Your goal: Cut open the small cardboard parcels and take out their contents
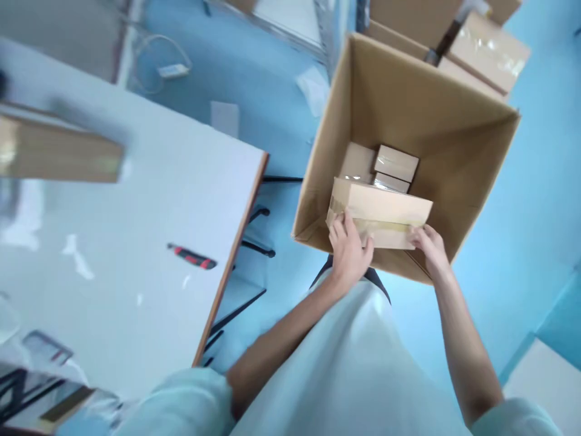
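A long tan cardboard box (390, 204), with tape along its side, is held at the near side of a large open carton (426, 79). My left hand (349, 251) grips its left part, fingers on the side and thumb toward the middle. At the right end, my right hand (429, 242) pinches the box's lower corner. Beyond it, smaller cardboard boxes (396, 163) lie on the carton's bottom. The undersides of the held box and parts of my fingers are hidden.
To the left stands a white table (149, 200) bearing a red and black cutter (192, 257), paper scraps and a blurred cardboard box (63, 148). More taped boxes (488, 51) are behind the carton. A cable with a white plug block (173, 71) lies on the blue floor.
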The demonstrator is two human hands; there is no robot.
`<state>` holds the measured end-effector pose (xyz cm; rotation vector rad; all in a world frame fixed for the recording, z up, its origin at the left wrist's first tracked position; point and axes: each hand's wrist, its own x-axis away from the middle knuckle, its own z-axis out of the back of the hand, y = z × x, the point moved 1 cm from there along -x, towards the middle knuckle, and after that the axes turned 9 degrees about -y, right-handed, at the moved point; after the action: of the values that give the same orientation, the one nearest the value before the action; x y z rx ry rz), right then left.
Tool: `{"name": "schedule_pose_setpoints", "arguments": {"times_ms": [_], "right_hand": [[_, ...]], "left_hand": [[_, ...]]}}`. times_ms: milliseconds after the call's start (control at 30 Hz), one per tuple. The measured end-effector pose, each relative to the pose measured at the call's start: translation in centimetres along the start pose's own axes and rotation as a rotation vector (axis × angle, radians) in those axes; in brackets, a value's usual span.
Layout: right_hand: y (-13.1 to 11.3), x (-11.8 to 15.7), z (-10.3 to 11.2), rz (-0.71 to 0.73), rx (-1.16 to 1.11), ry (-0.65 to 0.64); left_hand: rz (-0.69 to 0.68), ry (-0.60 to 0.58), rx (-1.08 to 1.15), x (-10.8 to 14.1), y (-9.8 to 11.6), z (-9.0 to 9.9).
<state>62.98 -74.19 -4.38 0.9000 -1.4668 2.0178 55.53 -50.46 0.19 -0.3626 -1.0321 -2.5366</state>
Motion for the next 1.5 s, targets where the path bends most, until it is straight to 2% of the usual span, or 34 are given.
{"name": "schedule_pose_setpoints", "arguments": {"times_ms": [67, 133, 200, 267, 333, 400, 467, 533, 600, 633, 700, 767, 833, 900, 967, 1033, 1100, 1233, 1300, 1367, 1433, 1500], "right_hand": [[-3.5, 6.1, 1.2, 0.040, -0.063, -0.030], [-6.6, 11.4, 1.2, 0.071, -0.081, -0.108], [-9.3, 15.5, -0.3, 0.109, -0.089, -0.185], [-11.4, 18.3, -3.3, 0.149, -0.090, -0.294], [-13.1, 19.9, -7.7, 0.188, -0.085, -0.451], [-14.3, 20.5, -13.3, 0.218, -0.082, -0.636], [-15.2, 20.3, -19.5, 0.206, -0.078, -0.813], [-15.4, 20.0, -26.0, 0.112, -0.059, -0.938], [-14.8, 19.7, -31.8, -0.036, -0.006, -0.947], [-14.3, 19.7, -34.3, -0.065, 0.008, -0.949], [-12.7, 19.9, -38.0, -0.102, 0.022, -0.949], [-11.0, 20.3, -39.6, -0.111, 0.019, -0.981], [-9.4, 20.2, -39.2, -0.105, 0.003, -1.027], [-8.3, 19.1, -37.0, -0.088, -0.033, -1.048], [-7.5, 17.1, -33.4, -0.070, -0.089, -1.014], [-6.9, 14.3, -28.7, -0.062, -0.163, -0.927], [-6.1, 11.3, -23.5, -0.074, -0.251, -0.786], [-3.3, 5.7, -13.4, -0.111, -0.435, -0.424], [-1.5, 3.4, -9.5, -0.134, -0.477, -0.281], [0.3, 1.4, -6.6, -0.174, -0.500, -0.184], [1.8, -0.7, -4.4, -0.202, -0.525, -0.118], [3.0, -3.1, -2.8, -0.216, -0.540, -0.060]], "left_hand": [[-0.125, 0.143, -0.027, 4.6, 3.5, 6.0], [-0.159, 0.281, -0.065, 8.2, 5.2, 11.7], [-0.130, 0.407, -0.102, 10.9, 5.1, 16.9], [-0.068, 0.513, -0.130, 12.6, 3.4, 21.5], [0.011, 0.606, -0.147, 13.3, 0.1, 25.6], [0.105, 0.688, -0.165, 12.8, -4.3, 29.5], [0.214, 0.734, -0.187, 11.2, -9.6, 33.0], [0.332, 0.728, -0.208, 8.9, -14.7, 35.9], [0.454, 0.669, -0.237, 6.8, -19.1, 37.6], [0.518, 0.616, -0.240, 6.0, -20.9, 38.1], [0.647, 0.496, -0.181, 5.1, -23.6, 38.2], [0.686, 0.419, -0.143, 4.9, -25.0, 37.8], [0.659, 0.380, -0.138, 4.8, -25.4, 36.8], [0.598, 0.364, -0.157, 4.4, -24.9, 34.9], [0.449, 0.381, -0.185, 3.3, -23.4, 31.6], [0.175, 0.419, -0.184, 1.9, -20.8, 27.0], [-0.041, 0.380, -0.146, 0.5, -17.5, 21.2], [-0.303, 0.061, -0.089, -2.0, -10.4, 8.8], [-0.349, -0.114, -0.071, -3.2, -7.8, 3.5], [-0.340, -0.255, -0.056, -4.6, -6.3, -0.9], [-0.286, -0.364, -0.025, -6.6, -5.9, -4.3], [-0.179, -0.451, 0.031, -9.0, -6.6, -7.3]]}}
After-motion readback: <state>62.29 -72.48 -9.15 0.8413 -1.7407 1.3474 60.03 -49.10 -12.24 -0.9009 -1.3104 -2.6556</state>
